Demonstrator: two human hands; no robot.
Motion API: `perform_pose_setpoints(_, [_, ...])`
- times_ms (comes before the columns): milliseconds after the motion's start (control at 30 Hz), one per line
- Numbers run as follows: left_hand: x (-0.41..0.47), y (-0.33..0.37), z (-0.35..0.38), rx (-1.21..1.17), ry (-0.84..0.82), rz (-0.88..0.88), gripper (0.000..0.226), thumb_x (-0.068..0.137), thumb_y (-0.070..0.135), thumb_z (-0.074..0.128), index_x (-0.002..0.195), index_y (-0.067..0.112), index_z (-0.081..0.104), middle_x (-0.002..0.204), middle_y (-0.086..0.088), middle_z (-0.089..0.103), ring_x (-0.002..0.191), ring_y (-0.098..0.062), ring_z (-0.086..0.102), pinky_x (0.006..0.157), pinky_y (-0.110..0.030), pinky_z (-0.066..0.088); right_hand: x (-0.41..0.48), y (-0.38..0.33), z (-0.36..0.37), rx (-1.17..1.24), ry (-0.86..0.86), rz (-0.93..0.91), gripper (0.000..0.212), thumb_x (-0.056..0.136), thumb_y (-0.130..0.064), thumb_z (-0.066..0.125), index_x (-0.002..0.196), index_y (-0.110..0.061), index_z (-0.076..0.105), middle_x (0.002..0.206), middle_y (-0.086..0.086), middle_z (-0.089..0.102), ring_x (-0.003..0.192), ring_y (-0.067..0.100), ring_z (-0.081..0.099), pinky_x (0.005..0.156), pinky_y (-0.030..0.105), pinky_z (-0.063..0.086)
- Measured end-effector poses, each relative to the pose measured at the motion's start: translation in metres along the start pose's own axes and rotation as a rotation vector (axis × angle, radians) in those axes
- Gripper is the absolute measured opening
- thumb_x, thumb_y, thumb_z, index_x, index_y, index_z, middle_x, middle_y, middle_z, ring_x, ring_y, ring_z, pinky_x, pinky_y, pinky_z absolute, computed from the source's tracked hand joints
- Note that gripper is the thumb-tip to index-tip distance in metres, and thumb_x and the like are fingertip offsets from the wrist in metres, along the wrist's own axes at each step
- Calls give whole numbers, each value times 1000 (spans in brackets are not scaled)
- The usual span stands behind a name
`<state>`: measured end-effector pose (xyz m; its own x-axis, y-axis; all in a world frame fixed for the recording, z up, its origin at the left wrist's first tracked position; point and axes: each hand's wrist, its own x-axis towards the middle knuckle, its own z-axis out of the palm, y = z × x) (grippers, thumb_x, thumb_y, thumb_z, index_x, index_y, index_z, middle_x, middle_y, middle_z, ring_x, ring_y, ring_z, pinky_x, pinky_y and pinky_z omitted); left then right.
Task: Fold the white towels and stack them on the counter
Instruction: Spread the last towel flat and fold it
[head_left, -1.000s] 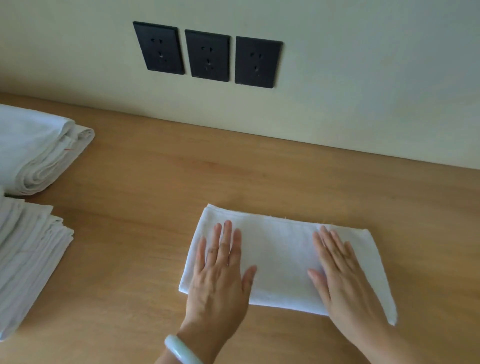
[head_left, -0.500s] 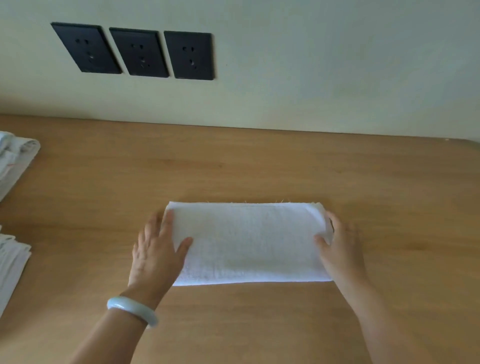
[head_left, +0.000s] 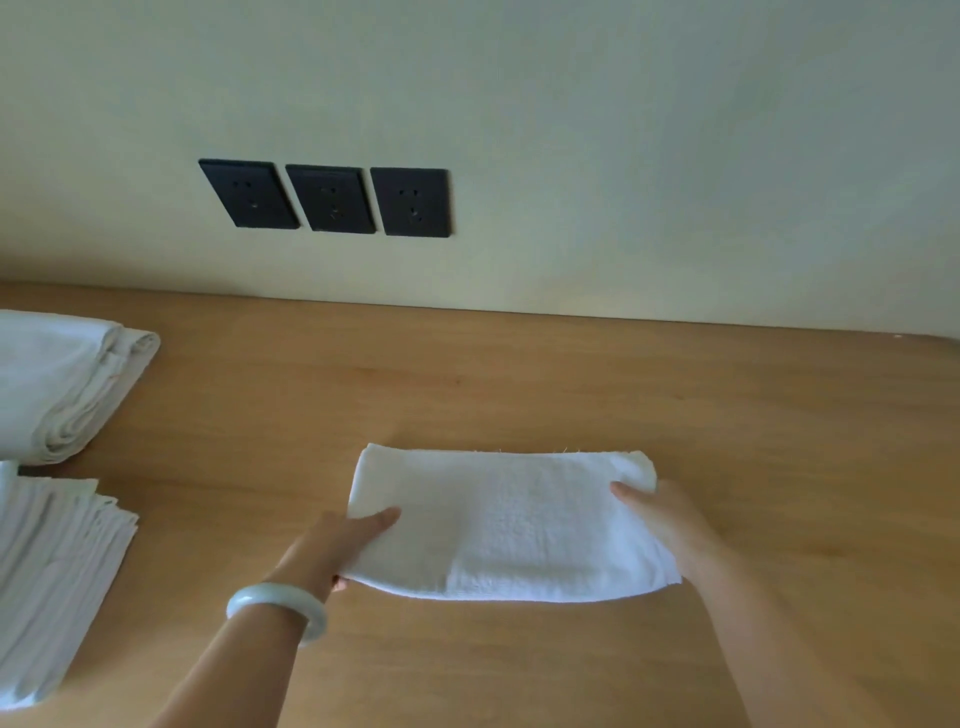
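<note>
The left hand (head_left: 337, 545) pinches the folded white towel's (head_left: 509, 525) left end, thumb on top and fingers underneath. The right hand (head_left: 670, 525) grips the right end the same way. The towel is a long, nubbly rectangle in the middle of the wooden counter (head_left: 519, 389), and its near edge sags between the hands. Half a second ago both hands lay beside its ends; now they have slid under it. Two piles of white towels (head_left: 57, 384) (head_left: 52, 571) sit far left.
</note>
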<state>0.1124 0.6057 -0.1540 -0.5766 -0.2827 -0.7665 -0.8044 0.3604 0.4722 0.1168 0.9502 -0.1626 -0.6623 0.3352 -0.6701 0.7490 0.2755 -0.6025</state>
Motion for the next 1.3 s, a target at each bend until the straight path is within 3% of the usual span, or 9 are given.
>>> perform_pose_setpoints(67, [2, 2, 4, -67, 60, 49, 42, 89, 38, 68, 101, -2, 63, 74, -13, 61, 61, -28, 57, 54, -32, 47, -3, -6, 3, -2, 25, -103, 28, 94, -35, 59, 106, -10, 59, 98, 4, 63, 87, 20, 58, 70, 32, 43])
perform_pose_setpoints(167, [-2, 11, 1, -189, 72, 142, 26, 94, 29, 62, 106, 7, 62, 96, -17, 67, 87, -36, 64, 81, -50, 55, -5, -16, 1, -25, 80, -246, 22, 95, -35, 57, 95, -13, 63, 88, 7, 68, 85, 23, 63, 73, 35, 45])
perform_pose_setpoints(300, [-17, 17, -20, -256, 94, 260, 38, 88, 41, 69, 105, 7, 67, 97, -14, 74, 92, -34, 69, 91, -50, 53, -18, -40, -6, -30, 62, -355, 20, 94, -36, 58, 82, -19, 59, 78, -2, 63, 75, 17, 60, 62, 29, 42])
perform_pose_setpoints(433, [-44, 31, -49, -340, 113, 309, 40, 95, 41, 58, 100, 4, 70, 93, -14, 75, 89, -32, 71, 83, -39, 54, -26, -69, -8, 25, 57, -398, 30, 91, -41, 60, 86, -11, 62, 87, 9, 67, 83, 27, 64, 68, 34, 46])
perform_pose_setpoints(667, [-75, 21, -118, -436, 141, 360, 40, 97, 46, 51, 104, 11, 70, 93, -10, 76, 85, -28, 73, 75, -35, 57, -65, -123, 24, 87, 28, -496, 25, 91, -38, 61, 83, -15, 61, 85, 2, 66, 79, 19, 62, 62, 28, 43])
perform_pose_setpoints(900, [-86, -30, -217, -503, 184, 361, 39, 96, 45, 53, 104, 11, 73, 95, -12, 76, 90, -31, 73, 90, -46, 56, -125, -160, 122, 38, -57, -525, 30, 90, -44, 61, 87, -13, 62, 87, 7, 68, 81, 28, 64, 77, 41, 51])
perform_pose_setpoints(1033, [-75, -68, -305, -507, 161, 407, 37, 98, 40, 52, 105, 10, 72, 97, -12, 76, 89, -27, 72, 80, -36, 59, -174, -178, 200, 80, -54, -536, 26, 89, -40, 62, 86, -14, 61, 88, 7, 68, 80, 27, 64, 77, 41, 51])
perform_pose_setpoints(1100, [-65, -85, -358, -499, 127, 443, 39, 96, 43, 55, 106, 10, 72, 99, -12, 75, 92, -27, 72, 85, -38, 58, -199, -185, 242, 134, -32, -518, 24, 89, -40, 63, 88, -16, 59, 91, 5, 67, 82, 27, 64, 80, 42, 51])
perform_pose_setpoints(1300, [-33, -115, -510, -391, 27, 475, 47, 94, 52, 54, 118, 14, 66, 112, -9, 73, 106, -27, 68, 99, -44, 51, -267, -215, 354, 283, 2, -481, 29, 87, -43, 64, 110, -26, 62, 100, 4, 68, 90, 32, 66, 87, 52, 53])
